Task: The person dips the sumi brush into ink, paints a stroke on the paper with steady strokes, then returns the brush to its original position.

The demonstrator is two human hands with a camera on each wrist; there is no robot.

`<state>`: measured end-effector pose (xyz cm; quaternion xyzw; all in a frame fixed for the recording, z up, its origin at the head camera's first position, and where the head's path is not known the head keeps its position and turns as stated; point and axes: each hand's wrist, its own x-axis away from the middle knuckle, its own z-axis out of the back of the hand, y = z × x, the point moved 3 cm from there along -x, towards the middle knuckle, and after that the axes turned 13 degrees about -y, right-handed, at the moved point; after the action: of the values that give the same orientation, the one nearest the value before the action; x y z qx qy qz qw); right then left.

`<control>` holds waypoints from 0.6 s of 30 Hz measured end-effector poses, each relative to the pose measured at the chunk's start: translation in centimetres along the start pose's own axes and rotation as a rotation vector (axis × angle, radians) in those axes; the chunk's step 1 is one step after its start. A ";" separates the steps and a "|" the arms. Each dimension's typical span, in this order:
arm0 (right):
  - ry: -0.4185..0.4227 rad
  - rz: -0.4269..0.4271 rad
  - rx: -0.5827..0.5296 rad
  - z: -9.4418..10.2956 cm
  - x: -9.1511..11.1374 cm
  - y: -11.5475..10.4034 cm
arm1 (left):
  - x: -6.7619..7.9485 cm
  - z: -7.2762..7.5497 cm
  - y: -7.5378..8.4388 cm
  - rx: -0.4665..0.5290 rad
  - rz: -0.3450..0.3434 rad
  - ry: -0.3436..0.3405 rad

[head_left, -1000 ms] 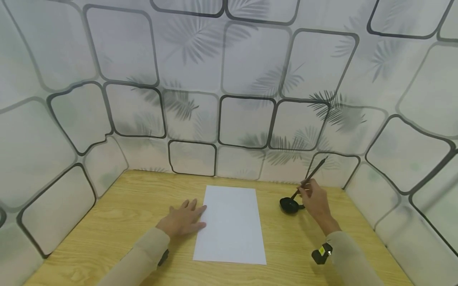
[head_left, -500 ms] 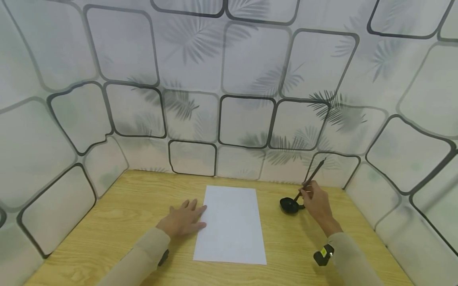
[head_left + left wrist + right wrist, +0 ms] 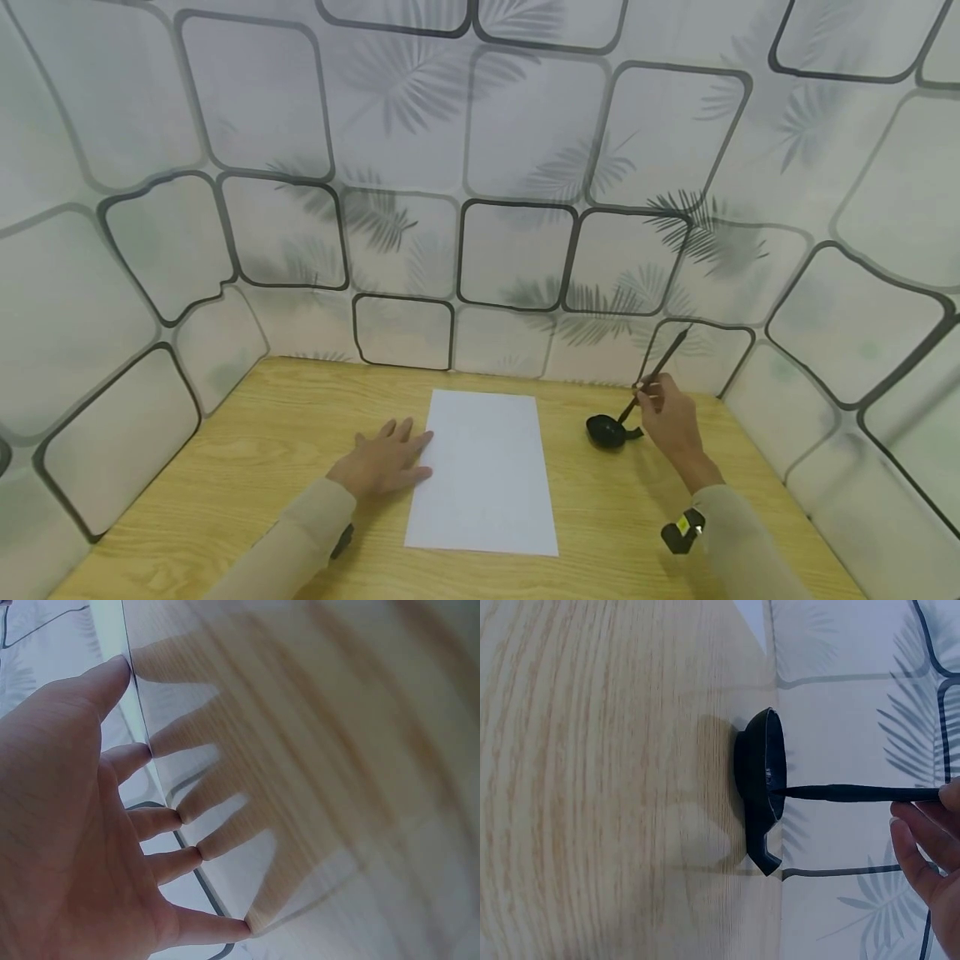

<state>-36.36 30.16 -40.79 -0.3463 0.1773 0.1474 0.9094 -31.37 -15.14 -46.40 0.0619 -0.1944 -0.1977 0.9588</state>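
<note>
A slim dark writing brush (image 3: 666, 354) slants up from a small black ink dish (image 3: 604, 432) with a short curved handle. My right hand (image 3: 672, 423) pinches the brush partway along its shaft. Seen from the right wrist, the tip of the brush (image 3: 847, 793) dips just inside the rim of the dish (image 3: 759, 769). What the dish holds is hard to make out. My left hand (image 3: 384, 462) rests with spread fingers at the left edge of a blank white sheet of paper (image 3: 483, 475). In the left wrist view the fingertips (image 3: 244, 928) touch the flat surface.
A light wood-grain table (image 3: 247, 475) carries everything. Pale walls (image 3: 517, 258) printed with dark rounded outlines and leaves enclose it at the back and both sides. A black wrist device (image 3: 681, 533) hangs below the right sleeve.
My right hand has shifted slightly to the right with the brush, whose lower end has moved a little rightward at the dish. The left hand and the paper stay put.
</note>
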 end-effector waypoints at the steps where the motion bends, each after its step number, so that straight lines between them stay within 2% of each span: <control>1: 0.000 0.000 0.000 0.0 0.0 -0.1 | 0.0 0.0 0.0 0.002 -0.001 0.001; 18: -0.016 -0.018 0.019 -0.5 -0.1 0.3 | 0.0 0.0 0.0 -0.007 0.006 0.008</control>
<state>-36.71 30.03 -41.31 -0.3380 0.1685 0.1400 0.9153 -31.35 -15.16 -46.41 0.0587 -0.1900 -0.1955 0.9603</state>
